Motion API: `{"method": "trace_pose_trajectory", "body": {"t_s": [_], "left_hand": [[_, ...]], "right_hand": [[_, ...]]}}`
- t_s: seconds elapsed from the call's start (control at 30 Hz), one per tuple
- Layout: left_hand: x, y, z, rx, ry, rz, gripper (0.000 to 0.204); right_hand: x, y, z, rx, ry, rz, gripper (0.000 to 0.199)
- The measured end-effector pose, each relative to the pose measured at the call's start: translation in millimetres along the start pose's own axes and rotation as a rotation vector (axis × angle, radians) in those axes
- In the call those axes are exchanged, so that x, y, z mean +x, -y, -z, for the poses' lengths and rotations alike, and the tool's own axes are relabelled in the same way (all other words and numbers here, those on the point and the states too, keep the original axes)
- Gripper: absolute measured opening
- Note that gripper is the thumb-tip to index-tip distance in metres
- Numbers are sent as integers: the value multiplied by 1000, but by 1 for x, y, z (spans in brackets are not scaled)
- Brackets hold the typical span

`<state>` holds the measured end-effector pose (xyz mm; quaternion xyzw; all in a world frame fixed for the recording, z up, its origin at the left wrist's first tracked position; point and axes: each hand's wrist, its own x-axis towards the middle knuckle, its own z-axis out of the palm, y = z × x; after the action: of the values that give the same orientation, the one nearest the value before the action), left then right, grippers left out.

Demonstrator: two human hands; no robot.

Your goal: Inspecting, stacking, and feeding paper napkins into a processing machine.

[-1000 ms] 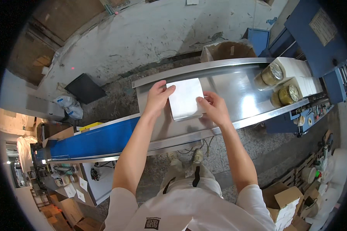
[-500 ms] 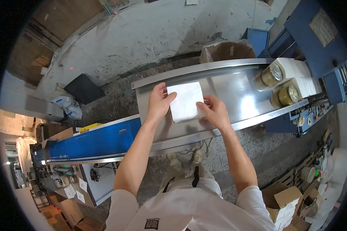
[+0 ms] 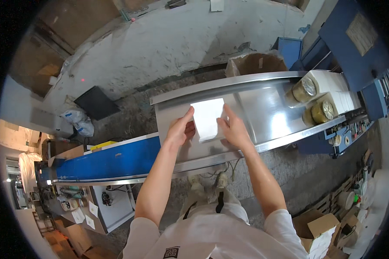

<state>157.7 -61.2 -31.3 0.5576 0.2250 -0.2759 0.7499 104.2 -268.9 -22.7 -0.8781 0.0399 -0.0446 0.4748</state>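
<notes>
A stack of white square paper sheets (image 3: 206, 118) is between my hands above the steel table, its near end looking narrower than its far end. My left hand (image 3: 182, 128) grips the left edge, thumb lying along the side and the other fingers curled beneath. On the opposite edge, my right hand (image 3: 234, 128) presses with thumb and forefinger against the side. The undersides of the stack and some fingertips are hidden.
Under the stack runs a steel table (image 3: 263, 108) with raised rims. At its right end lie two gold-coloured rolls (image 3: 320, 113) in clear wrap and rows of white stacks (image 3: 343, 100). A blue conveyor belt (image 3: 112, 159) adjoins on the left. Behind stands an open carton (image 3: 257, 64).
My thumbs have moved from the top face of the stack to its side edges. The stack now looks narrower toward me. The view has shifted slightly.
</notes>
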Motion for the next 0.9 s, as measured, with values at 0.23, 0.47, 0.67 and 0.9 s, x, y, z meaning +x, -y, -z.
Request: {"method": "trace_pose_trajectory", "body": {"t_s": [0.23, 0.47, 0.67, 0.9], "left_hand": [[10, 7, -6, 73, 74, -37, 57], [4, 12, -70, 82, 240, -266, 47], [8, 25, -91, 132, 248, -308, 52], [-28, 17, -100, 406, 336, -539, 69]], "right_hand": [[10, -30, 14, 15, 39, -109, 62], [20, -91, 61, 111, -72, 13, 47], [13, -79, 88, 777, 32, -440, 45], [-24, -54, 120, 308, 338, -1, 94]]}}
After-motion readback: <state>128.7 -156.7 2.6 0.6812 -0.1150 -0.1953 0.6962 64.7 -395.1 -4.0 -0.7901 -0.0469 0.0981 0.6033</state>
